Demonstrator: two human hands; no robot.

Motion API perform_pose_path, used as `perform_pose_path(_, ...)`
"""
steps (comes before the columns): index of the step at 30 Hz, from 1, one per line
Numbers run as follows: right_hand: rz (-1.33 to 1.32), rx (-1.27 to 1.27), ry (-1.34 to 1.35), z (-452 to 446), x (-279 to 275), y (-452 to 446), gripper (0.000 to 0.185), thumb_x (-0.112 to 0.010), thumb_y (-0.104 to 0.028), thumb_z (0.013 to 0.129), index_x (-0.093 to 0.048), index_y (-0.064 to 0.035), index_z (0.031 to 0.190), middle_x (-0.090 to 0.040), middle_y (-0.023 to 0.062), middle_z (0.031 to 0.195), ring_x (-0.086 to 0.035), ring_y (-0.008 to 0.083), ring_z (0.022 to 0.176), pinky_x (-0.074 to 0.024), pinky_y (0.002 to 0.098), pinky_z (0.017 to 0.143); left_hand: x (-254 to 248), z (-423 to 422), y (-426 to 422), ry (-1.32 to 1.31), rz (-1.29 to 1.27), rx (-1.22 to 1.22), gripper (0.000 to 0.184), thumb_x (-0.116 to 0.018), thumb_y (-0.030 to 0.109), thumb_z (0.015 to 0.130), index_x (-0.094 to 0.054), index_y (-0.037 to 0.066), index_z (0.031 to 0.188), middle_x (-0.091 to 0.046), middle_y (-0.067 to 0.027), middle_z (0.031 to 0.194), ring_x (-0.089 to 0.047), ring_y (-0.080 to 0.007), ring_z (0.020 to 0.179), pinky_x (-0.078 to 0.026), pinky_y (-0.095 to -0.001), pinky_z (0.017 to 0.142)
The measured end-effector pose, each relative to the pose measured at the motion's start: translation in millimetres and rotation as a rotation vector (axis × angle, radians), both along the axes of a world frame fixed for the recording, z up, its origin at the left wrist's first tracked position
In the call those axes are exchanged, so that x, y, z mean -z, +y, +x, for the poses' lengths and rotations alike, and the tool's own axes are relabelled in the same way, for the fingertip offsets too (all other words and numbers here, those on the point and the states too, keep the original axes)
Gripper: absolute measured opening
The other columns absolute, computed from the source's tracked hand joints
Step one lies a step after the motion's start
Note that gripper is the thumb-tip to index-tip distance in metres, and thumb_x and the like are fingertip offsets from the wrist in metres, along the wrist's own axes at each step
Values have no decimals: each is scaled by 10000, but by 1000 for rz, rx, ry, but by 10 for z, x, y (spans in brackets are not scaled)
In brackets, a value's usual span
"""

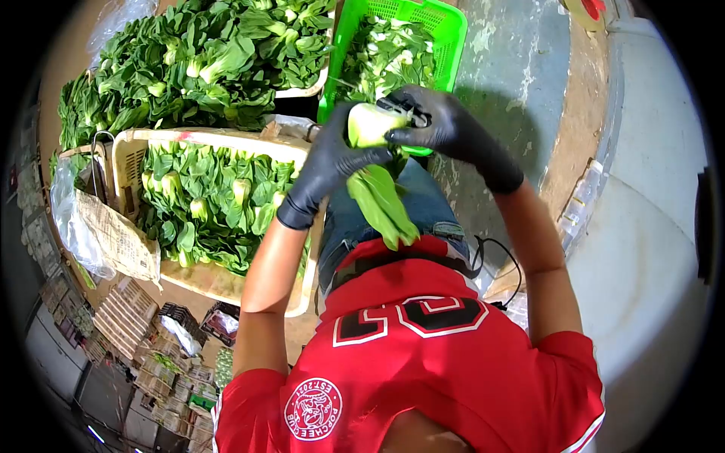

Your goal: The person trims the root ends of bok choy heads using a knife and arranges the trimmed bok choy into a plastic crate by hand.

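Observation:
A head of bok choy [371, 127] is in front of my lap, its pale base up and its green leaves hanging toward me. My left hand [332, 162], in a black glove, is wrapped round it, thumb across the stalks. My right hand [434, 124], gloved the same, is at the base with fingers curled and thumb against the bok choy. Something small and pale shows between those fingers, too unclear to name. Just beyond the hands stands a green basket [455, 45] with loose leaves and trimmings [389, 57] inside.
A cream crate [124, 177] of bok choy stands at my left, with a larger pile of greens [204, 64] behind it. A paper sack [113, 230] and clear plastic [68, 219] hang by the crate. At right are a plastic bottle [581, 196] and a wall [649, 151].

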State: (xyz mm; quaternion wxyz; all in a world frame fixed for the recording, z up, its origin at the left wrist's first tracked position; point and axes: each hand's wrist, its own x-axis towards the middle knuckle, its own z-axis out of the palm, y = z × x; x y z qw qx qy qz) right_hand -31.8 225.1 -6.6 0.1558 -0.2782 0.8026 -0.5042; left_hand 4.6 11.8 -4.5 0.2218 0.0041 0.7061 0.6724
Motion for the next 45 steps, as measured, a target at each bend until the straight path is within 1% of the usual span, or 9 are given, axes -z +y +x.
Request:
perform_pose_path(5,-45,114,-357,-304,271,111,291,-674,-251,803,-613,34,803,-533,73,605,-484,139,550,-400,297,529,227,-103,-152,-338,381,-6,502,-668,285,794,-490,-18,1152,-580,-126,1067,-565,-181,954,-464,-306,839)
perform_pose_path(15,435,406,229,-548,721,527,315,-636,-251,804,-592,-19,1012,-636,204,859,-628,356,793,-501,386,675,409,-413,-1225,-511,862,-768,509,-540,283,881,-427,-27,1269,-470,-157,1274,-460,-221,1162,-373,-330,961)
perform_pose_path(17,377,404,168,-538,744,493,327,-633,-258,811,-597,-5,1014,-646,186,843,-644,307,745,-500,374,653,368,-384,-1779,-422,678,-991,512,-514,282,899,-414,-29,1292,-448,-163,1316,-439,-229,1204,-354,-335,985)
perform_pose_path(21,469,381,-161,-407,753,379,288,-615,-231,839,-606,7,1001,-653,121,805,-614,153,598,-478,291,550,714,587,-2959,248,-666,-1080,340,-614,224,849,-581,-40,1061,-618,-184,1062,-586,-264,1000,-427,-323,878)
perform_pose_path(27,546,325,-273,-103,822,43,248,-588,-213,869,-610,1,992,-656,111,813,-614,145,589,-480,281,540,1695,1426,-2526,-9,-1317,-235,407,-749,277,658,-596,55,963,-603,-153,992,-566,-354,911,-449,-437,807)
perform_pose_path(33,638,138,-186,173,806,-410,271,-569,-284,865,-569,-26,783,-606,178,703,-594,326,607,-445,397,537,1742,1572,-2555,202,-1174,-443,525,-758,156,637,-559,10,1101,-509,-215,1210,-517,-366,1053,-413,-425,918)
perform_pose_path(35,615,-30,-32,322,600,-767,202,-565,-213,866,-620,-32,795,-607,104,635,-572,198,527,-445,310,508,1316,1556,-2354,219,-774,-577,603,-759,52,656,-500,-25,1195,-510,-188,1246,-511,-259,1131,-417,-349,950)
perform_pose_path(37,429,-105,101,447,360,-1103,198,-601,-195,825,-566,-41,706,-565,123,590,-553,263,508,-421,347,476,749,1414,-1984,86,-364,-638,575,-762,77,671,-500,-36,1171,-548,-173,1178,-538,-237,1076,-423,-339,934)
perform_pose_path(45,152,-109,373,346,-323,-1293,186,-669,-137,683,-510,-43,694,-498,136,608,-535,320,530,-428,384,454,-123,804,-912,372,-663,-435,620,-817,109,590,-495,-41,1098,-581,-170,962,-602,-280,862,-487,-344,762)
